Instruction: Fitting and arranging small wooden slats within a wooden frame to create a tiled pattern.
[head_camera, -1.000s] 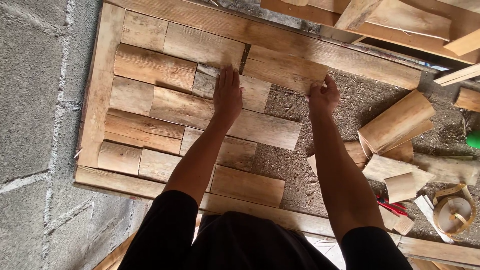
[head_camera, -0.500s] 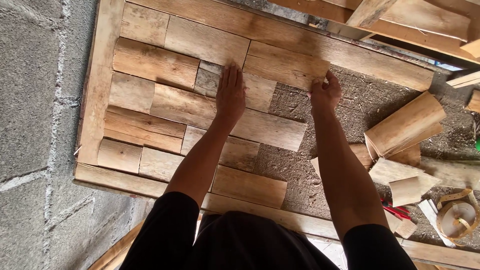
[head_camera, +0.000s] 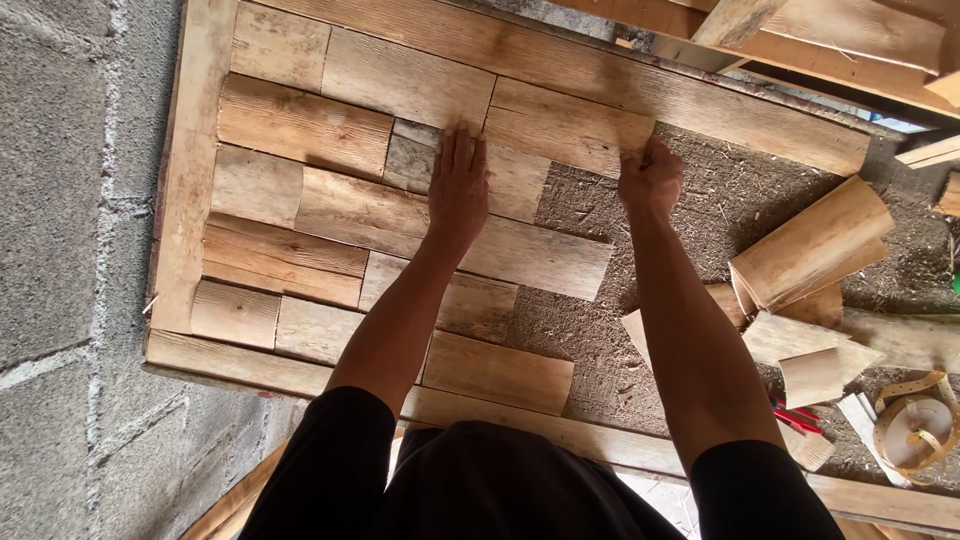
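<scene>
Hands (head_camera: 458, 185) unmoved since earlier, right hand (head_camera: 650, 180) still gripping board end (head_camera: 570, 125)

a grey block wall (head_camera: 60, 250) fills the left side. right of the frame, loose offcuts of pale wood (head_camera: 810, 245) lie heaped on dusty ground (head_camera: 600, 330), with smaller cut pieces (head_camera: 815, 375) just below them. a red-handled tool (head_camera: 795, 415) lies beside a coiled strip of tape (head_camera: 915, 430) near the lower right. long planks (head_camera: 850, 40) are stacked across the top right corner.
</scene>
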